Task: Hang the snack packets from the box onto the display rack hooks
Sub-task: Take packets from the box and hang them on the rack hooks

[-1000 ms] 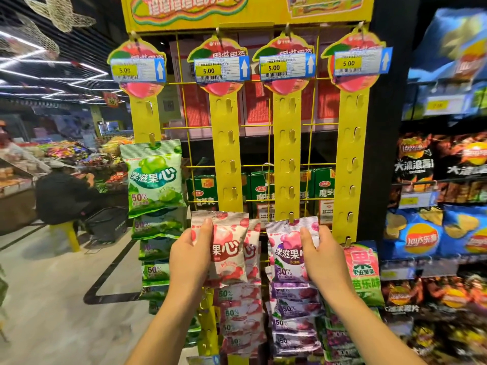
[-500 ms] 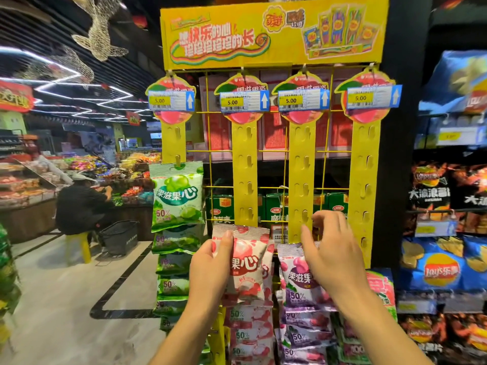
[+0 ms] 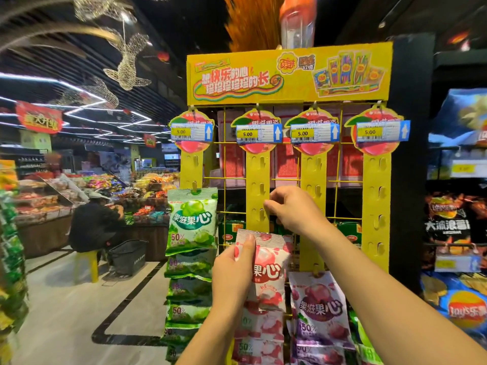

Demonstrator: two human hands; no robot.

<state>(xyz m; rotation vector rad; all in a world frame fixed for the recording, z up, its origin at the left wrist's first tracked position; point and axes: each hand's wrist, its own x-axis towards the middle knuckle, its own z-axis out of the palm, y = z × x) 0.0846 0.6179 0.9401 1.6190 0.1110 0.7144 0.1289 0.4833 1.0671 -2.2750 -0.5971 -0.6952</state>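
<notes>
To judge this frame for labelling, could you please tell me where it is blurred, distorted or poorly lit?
Head view: the pink packet in the left hand and the price tags are sharp; the bottle above the rack and the chip bags at the right edge are smeared; the wide lens bows the ceiling slats; the rack is evenly lit.

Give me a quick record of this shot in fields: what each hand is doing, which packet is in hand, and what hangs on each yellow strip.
left hand: grips pink packet, thumb on its top seal
right hand: fingertips at second strip, beside a bare hook; grip unclear
first strip: green packets hanging in a column
third strip: purple packets low down, upper hooks bare
fourth strip: upper hooks bare
price tags: 5.00 on each
</notes>
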